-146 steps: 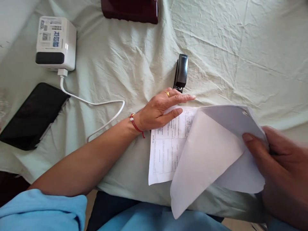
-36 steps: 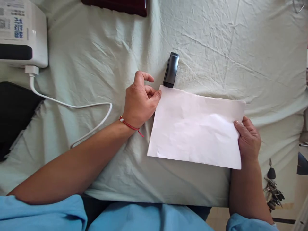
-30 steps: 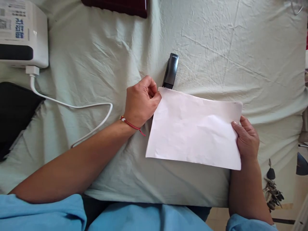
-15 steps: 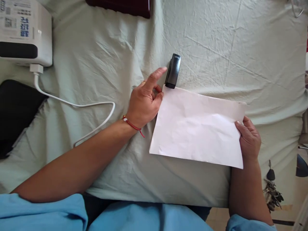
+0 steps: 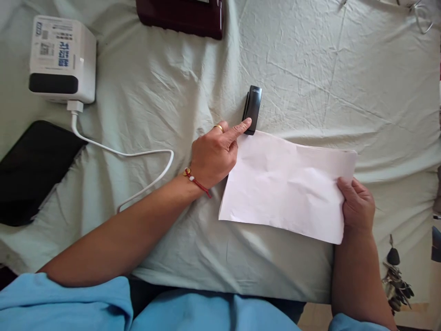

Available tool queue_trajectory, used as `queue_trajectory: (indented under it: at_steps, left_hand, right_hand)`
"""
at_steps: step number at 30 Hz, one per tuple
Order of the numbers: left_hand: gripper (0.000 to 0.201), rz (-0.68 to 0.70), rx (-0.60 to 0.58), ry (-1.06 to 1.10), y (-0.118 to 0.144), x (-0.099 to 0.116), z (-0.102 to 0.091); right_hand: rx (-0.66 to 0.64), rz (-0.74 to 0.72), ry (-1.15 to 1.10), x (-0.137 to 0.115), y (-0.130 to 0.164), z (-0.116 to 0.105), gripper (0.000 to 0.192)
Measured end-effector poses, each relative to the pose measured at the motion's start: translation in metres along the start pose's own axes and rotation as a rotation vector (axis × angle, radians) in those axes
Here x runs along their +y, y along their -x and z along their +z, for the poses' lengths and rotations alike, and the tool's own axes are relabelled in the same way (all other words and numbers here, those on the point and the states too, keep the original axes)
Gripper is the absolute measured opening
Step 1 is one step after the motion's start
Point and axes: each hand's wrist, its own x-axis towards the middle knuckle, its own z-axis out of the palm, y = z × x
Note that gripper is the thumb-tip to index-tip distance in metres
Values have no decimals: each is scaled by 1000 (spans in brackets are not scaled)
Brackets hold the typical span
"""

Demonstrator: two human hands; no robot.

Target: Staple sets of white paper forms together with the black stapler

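1. Our left hand [image 5: 214, 154] lies on the pale green sheet [image 5: 310, 78] at the left end of the paper stack [image 5: 287, 184], its fingers mostly curled and gripping nothing
2. Its index fingertip [image 5: 246, 123] stretches out and touches the near end of the black stapler [image 5: 252, 109], while the side of the hand presses against the stack's upper left corner
3. The stapler lies flat, pointing away from us, and its near end meets that same corner of the stack; we cannot tell whether the corner sits inside its mouth
4. Our right hand [image 5: 358, 204] closes on the right edge of the paper stack, thumb on top and the other fingers hidden underneath
5. The stack lies blank side up, slightly creased, tilted so that its right end sits lower than its left
6. To the far left a white box-shaped device [image 5: 62, 59] stands with a white cable [image 5: 131, 154] looping from it towards our left wrist, which wears a red bracelet [image 5: 195, 179]
7. A black phone [image 5: 34, 170] lies just below the device, well apart from the papers
8. A dark maroon case [image 5: 181, 16] sits at the top edge, and a bunch of keys [image 5: 396, 276] hangs at the lower right
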Motion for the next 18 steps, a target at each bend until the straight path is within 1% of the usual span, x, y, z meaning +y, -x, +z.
queue_trajectory:
  at_steps: [4,5,8,10,11,13,16,17,18]
  left_hand:
    - [65,13,-41,100,-1,-1,-4]
    - [67,15,-44,125,-2,-1,-6]
    - [82,-11,-59,224,-3,-1,-10]
    - [84,-44,-102,330,-4,-2,-13]
    - [80,-57,-127,389,-4,-2,-14]
    - [66,-80,-171,488,-5,-2,-16]
    - [34,-113,-217,574,-7,2,-20]
    - [25,-117,-228,589,-8,4,-22]
    - [21,-116,-238,600,-9,5,-23]
  right_hand:
    - [-27,-86,-46,11,2,-3,45]
    - [-29,-108,-59,14,2,-5,43]
    - [-12,-137,-70,20,-5,-13,37]
    - [35,-163,-78,24,-13,-19,36]
    - [63,-184,-86,25,-17,-21,37]
    - [106,-229,-106,29,-26,-24,40]
    - [121,-272,-130,34,-34,-25,43]
    - [119,-276,-137,35,-35,-25,44]
    - [115,-276,-141,36,-35,-25,45]
